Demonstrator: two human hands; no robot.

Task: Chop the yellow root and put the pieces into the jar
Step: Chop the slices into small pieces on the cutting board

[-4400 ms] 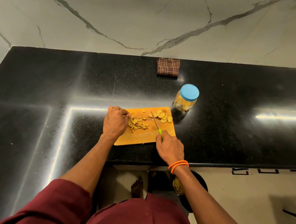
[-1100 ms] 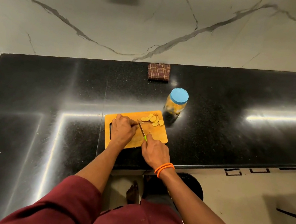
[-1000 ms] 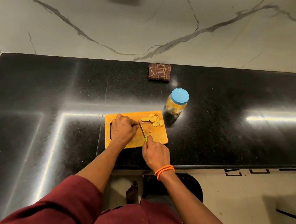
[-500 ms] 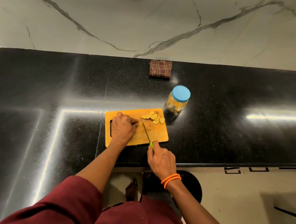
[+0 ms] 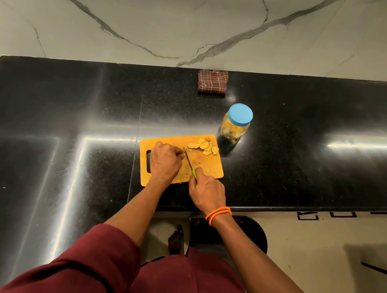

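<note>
An orange cutting board (image 5: pixel 210 169) lies on the black counter near its front edge. Several pale yellow root slices (image 5: pixel 204 146) sit at the board's far right corner. My left hand (image 5: pixel 165 162) is curled over the board's left half, covering the chopped pieces it holds down. My right hand (image 5: pixel 206 192) grips a green-handled knife (image 5: pixel 189 162) whose blade points away from me, right beside the left fingertips. A clear jar (image 5: pixel 236 122) with a blue lid on stands upright just beyond the board's right corner, yellow pieces inside.
A folded brown checked cloth (image 5: pixel 212 84) lies at the back of the black counter (image 5: pixel 60 113), against the marble wall. A round black stool (image 5: pixel 245 233) stands on the floor below the counter edge, beside my bare foot.
The pile of chopped bits seen 4.4 s ago is now under my left hand. Over the last second the knife drew back towards me, then moved forward to the left fingertips again.
</note>
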